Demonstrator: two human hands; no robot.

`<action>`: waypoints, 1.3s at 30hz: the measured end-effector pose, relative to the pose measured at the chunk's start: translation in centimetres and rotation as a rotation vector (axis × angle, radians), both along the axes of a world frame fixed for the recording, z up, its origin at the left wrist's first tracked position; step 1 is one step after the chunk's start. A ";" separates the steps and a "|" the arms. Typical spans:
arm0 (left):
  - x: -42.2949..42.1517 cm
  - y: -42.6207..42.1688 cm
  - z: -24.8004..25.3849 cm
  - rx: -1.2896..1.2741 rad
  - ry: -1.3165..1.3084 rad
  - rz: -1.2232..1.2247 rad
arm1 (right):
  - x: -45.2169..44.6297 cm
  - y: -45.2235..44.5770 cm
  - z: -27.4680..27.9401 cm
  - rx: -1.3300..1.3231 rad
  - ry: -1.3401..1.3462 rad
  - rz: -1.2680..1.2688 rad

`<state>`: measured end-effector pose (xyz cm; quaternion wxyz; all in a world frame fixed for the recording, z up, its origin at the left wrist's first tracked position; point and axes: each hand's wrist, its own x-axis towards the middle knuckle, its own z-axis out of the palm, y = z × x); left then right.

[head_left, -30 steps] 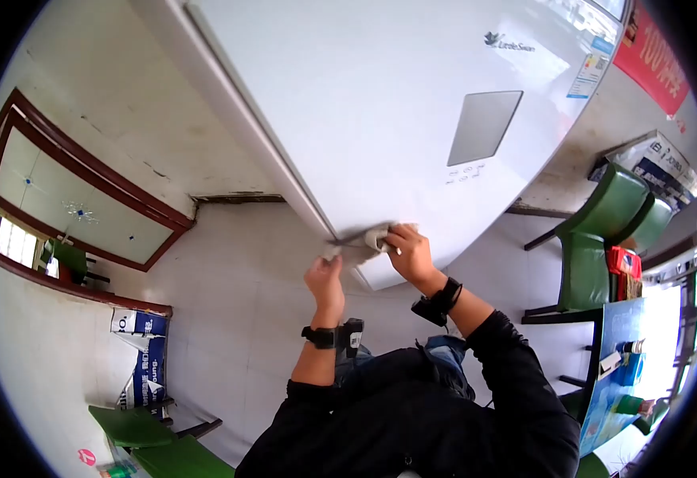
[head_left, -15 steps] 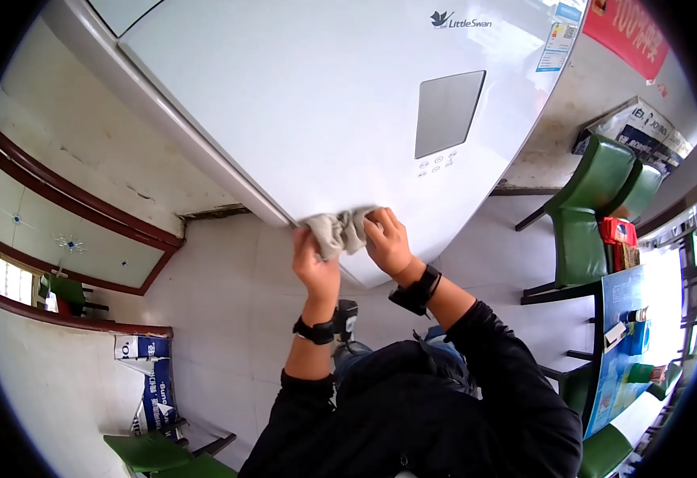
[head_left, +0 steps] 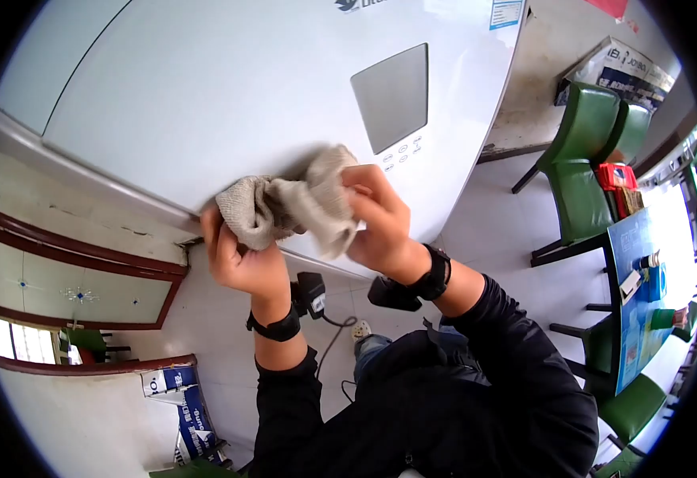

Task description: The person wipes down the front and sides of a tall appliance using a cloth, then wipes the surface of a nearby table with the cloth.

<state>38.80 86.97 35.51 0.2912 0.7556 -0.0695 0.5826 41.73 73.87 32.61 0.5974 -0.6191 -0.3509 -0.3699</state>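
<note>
A crumpled beige-grey cloth (head_left: 257,209) stretches between my two hands, in front of the glossy white front of a large appliance (head_left: 229,103). My left hand (head_left: 237,259) grips the cloth's left end near the appliance's lower edge. The right end, smeared by motion, is pinched in my right hand (head_left: 379,215). Up and right of the cloth, a grey display panel (head_left: 396,99) and a few printed button marks (head_left: 403,153) show on the appliance. I cannot tell whether the cloth touches the surface.
Green chairs (head_left: 579,183) and a blue-topped table (head_left: 635,295) with small items stand at right. A red packet (head_left: 615,175) lies on a chair. At left are a brown-framed glass panel (head_left: 78,275) and torn cardboard (head_left: 185,406). A black cable (head_left: 328,350) hangs below my left wrist.
My hands have lifted closer to the camera with the cloth, and my left hand has shifted left. The cloth is spread wider between them. The view has tilted, so the appliance sits further left.
</note>
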 end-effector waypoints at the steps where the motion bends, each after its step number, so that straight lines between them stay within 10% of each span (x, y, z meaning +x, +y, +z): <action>1: 0.2 0.0 0.5 0.048 0.039 -0.025 | 0.6 0.1 0.3 -0.030 -0.178 0.005; 11: -0.4 -0.1 -15.0 0.096 0.200 0.006 | 0.6 0.3 -19.8 -0.529 -0.308 -0.196; 17: -0.5 -0.4 -12.3 0.070 0.255 -0.024 | -0.4 -0.3 -17.6 -0.762 -0.204 -0.243; 21: -0.8 -0.7 -6.2 -0.087 0.113 -0.181 | 0.7 0.6 -9.9 -0.460 -0.175 -0.254; 25: -1.6 -0.6 -3.1 0.301 0.195 -0.268 | 1.6 0.7 -4.5 -0.345 -0.238 -0.294; 34: -2.2 3.1 -22.3 0.512 0.625 -0.267 | -0.6 -2.2 -22.7 -0.989 -0.017 -0.145; 39: -1.9 3.3 -22.6 0.691 0.546 -0.277 | -0.1 -3.4 -22.3 -1.107 -0.097 -0.116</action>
